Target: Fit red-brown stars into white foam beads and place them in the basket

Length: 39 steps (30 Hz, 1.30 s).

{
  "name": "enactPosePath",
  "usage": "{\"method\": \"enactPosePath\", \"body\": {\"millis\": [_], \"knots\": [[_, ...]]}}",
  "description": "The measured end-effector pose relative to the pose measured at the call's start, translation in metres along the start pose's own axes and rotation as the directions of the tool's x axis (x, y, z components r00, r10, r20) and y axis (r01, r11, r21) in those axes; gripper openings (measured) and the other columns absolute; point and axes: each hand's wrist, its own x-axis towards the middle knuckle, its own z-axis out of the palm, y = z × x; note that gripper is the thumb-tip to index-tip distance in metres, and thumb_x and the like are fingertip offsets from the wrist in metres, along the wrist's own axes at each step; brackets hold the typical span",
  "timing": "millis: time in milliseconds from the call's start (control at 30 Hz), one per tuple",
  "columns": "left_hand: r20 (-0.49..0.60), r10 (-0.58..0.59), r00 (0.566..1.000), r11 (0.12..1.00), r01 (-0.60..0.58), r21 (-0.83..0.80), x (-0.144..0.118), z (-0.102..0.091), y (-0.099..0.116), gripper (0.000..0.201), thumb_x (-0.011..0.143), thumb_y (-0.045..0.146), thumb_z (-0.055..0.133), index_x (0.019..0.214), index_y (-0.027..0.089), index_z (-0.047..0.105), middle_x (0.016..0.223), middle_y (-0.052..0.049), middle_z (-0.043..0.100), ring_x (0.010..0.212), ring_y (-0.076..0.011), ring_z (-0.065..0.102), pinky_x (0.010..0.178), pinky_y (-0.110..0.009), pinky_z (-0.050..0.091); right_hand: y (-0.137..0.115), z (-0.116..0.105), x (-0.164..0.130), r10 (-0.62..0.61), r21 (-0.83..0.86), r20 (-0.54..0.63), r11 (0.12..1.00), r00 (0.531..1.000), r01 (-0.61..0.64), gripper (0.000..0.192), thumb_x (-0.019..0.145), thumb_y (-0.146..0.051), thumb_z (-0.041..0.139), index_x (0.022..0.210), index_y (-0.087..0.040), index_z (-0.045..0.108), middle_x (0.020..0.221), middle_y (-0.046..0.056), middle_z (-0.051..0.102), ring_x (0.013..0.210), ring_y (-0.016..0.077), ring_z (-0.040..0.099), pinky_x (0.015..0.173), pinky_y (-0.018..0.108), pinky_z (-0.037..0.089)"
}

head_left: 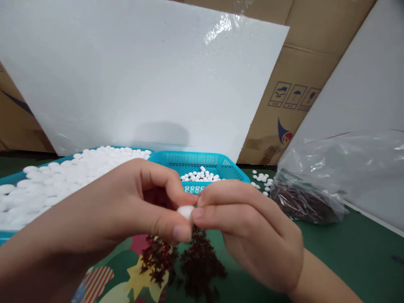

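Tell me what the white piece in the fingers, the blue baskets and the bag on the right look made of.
Small white rounded piece: matte, probably plastic or foam.
Turquoise perforated baskets: moulded plastic, with gridded holes.
Clear bag of dark red bits: thin glossy plastic film, wrinkled and see-through.

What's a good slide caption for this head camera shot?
Both hands, left hand and right hand, pinch one white bead above dark red pieces.

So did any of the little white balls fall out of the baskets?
Yes. A few white beads lie loose on the green table, right of the small blue basket and beside the plastic bag. Dark red bits sit heaped on the table under both hands.
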Motion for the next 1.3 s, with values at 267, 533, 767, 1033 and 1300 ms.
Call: {"method": "enactPosePath", "body": {"millis": [267, 533, 767, 1033, 1300], "knots": [[-0.092, 0.121, 0.988, 0.991, -0.116, 0.062, 0.003, 0.002, -0.003, 0.008, 0.049, 0.012, 0.060, 0.049, 0.020, 0.060, 0.041, 0.005, 0.052, 0.039, -0.0045, 0.044, 0.036, -0.010, 0.036, 0.009, 0.004, 0.000, -0.035, -0.070, -0.070, 0.997, 0.997, 0.030, 0.017, 0.072, -0.007, 0.040, 0.061, -0.012, 0.052, 0.058, 0.002, 0.056, 0.058, 0.0081, 0.050, 0.051, 0.015, 0.046], [-0.135, 0.263, 0.955, 0.963, -0.251, 0.096, 0.000, 0.004, -0.001, 0.022, 0.056, 0.011, 0.056, 0.071, 0.027, 0.059, 0.061, 0.006, 0.060, 0.057, -0.0087, 0.055, 0.048, -0.013, 0.044, 0.020, 0.002, -0.001, -0.102, -0.097, -0.197, 0.992, 0.975, 0.084, 0.011, 0.071, -0.020, 0.049, 0.065, -0.011, 0.053, 0.058, 0.003, 0.056, 0.059, 0.0061, 0.052, 0.057, 0.013, 0.044], [-0.215, 0.244, 0.946, 0.967, -0.221, 0.129, -0.003, -0.002, -0.004, 0.032, 0.058, 0.013, 0.052, 0.087, 0.028, 0.051, 0.063, 0.003, 0.058, 0.069, -0.0148, 0.055, 0.055, -0.021, 0.046, 0.028, 0.006, 0.001, -0.144, -0.070, -0.160, 0.988, 0.977, 0.134, 0.015, 0.071, -0.019, 0.048, 0.071, -0.006, 0.055, 0.065, 0.008, 0.059, 0.064, 0.0093, 0.053, 0.060, 0.016, 0.046], [-0.469, 0.173, 0.866, 0.960, -0.042, 0.276, -0.008, -0.021, -0.002, 0.044, 0.062, 0.030, 0.042, 0.105, 0.027, 0.035, 0.084, 0.000, 0.054, 0.089, -0.0219, 0.046, 0.066, -0.030, 0.041, 0.025, 0.008, 0.003, -0.107, -0.083, -0.117, 0.992, 0.987, 0.097, 0.013, 0.067, -0.005, 0.042, 0.068, -0.006, 0.055, 0.066, 0.007, 0.060, 0.064, 0.0099, 0.053, 0.060, 0.017, 0.046], [-0.563, 0.222, 0.796, 0.924, 0.011, 0.381, -0.015, 0.017, -0.007, 0.064, 0.055, 0.037, 0.051, 0.108, 0.039, 0.015, 0.107, 0.003, 0.036, 0.077, -0.0193, 0.052, 0.058, -0.026, 0.045, 0.031, 0.015, 0.000, 0.158, -0.042, -0.100, 0.986, 0.982, -0.163, 0.011, 0.067, -0.011, 0.044, 0.067, -0.011, 0.055, 0.065, 0.002, 0.059, 0.063, 0.0050, 0.052, 0.058, 0.009, 0.044]]}}
